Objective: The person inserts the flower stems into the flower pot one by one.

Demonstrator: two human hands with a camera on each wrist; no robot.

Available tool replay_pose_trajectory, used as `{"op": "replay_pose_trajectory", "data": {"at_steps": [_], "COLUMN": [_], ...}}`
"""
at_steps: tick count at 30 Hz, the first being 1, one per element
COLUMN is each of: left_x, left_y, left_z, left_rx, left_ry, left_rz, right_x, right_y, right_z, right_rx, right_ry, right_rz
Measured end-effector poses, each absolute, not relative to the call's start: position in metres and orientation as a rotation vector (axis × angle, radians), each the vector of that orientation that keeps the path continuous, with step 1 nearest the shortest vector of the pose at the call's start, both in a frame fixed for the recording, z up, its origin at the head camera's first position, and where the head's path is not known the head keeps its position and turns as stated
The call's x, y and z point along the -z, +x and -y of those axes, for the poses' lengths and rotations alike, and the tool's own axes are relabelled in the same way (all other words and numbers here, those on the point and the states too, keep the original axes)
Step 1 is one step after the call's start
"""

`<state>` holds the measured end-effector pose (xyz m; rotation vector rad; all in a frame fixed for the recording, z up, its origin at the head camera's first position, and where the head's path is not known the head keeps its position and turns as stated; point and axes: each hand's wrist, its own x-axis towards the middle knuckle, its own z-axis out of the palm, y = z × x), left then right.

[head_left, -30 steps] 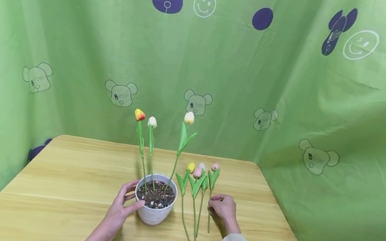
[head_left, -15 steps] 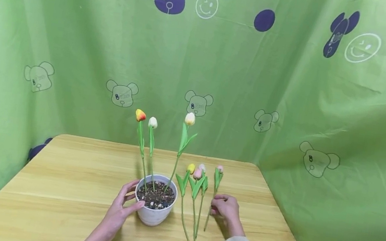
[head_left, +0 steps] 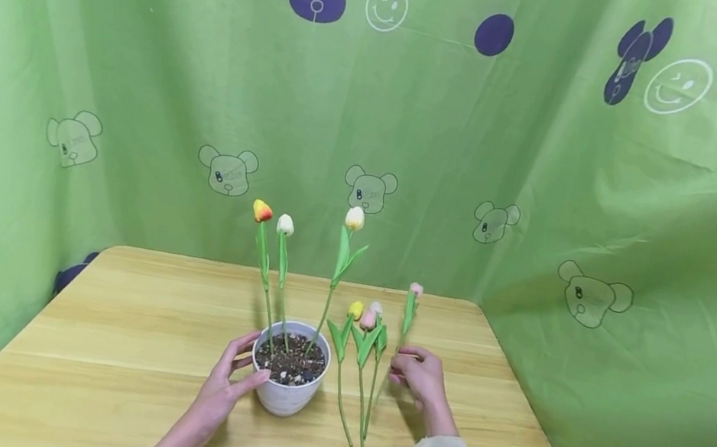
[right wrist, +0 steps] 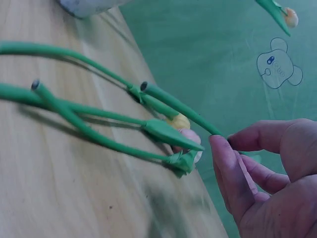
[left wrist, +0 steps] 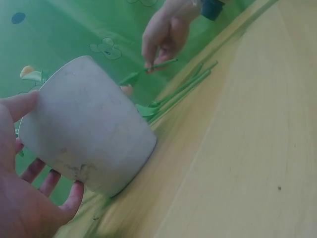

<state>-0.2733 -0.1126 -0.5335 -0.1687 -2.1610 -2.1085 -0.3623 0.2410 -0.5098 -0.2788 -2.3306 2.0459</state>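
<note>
My left hand [head_left: 224, 387] holds the white flower pot [head_left: 285, 401] by its left side, thumb at the rim and fingers along the wall. Dark soil [head_left: 291, 368] fills the pot. Three artificial tulips stand in it: a red-yellow tulip [head_left: 262, 211], a white tulip [head_left: 285, 225] and a cream tulip [head_left: 355, 218]. To the right, my right hand [head_left: 421, 376] pinches the stem of a pink tulip [head_left: 416, 291] between thumb and fingers. That flower is raised nearly upright, and its cut stem end [right wrist: 144, 87] shows in the right wrist view.
Between pot and right hand lie a yellow tulip [head_left: 355, 310], another pink tulip [head_left: 368, 320] and a pale tulip [head_left: 377, 308], their stems toward me. They rest on a wooden table [head_left: 138, 345]. A green printed curtain [head_left: 441, 135] hangs behind and at both sides.
My right hand has lifted the pink tulip off the table, tipping its bloom upward and slightly right. The left hand and the pot have stayed in place.
</note>
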Motion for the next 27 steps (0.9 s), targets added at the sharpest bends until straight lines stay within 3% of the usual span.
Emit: {"op": "replay_pose_trajectory", "data": {"at_steps": [27], "left_x": [0.538], "left_y": [-0.274], "left_z": [0.096], "left_rx": [2.083], "left_ry": [-0.124], "left_rz": [2.072], "right_x": [0.469], "right_y": [-0.351], "right_z": [-0.203], "right_rx": [-2.235], "right_ry": [-0.014], "right_rz": [2.038]}}
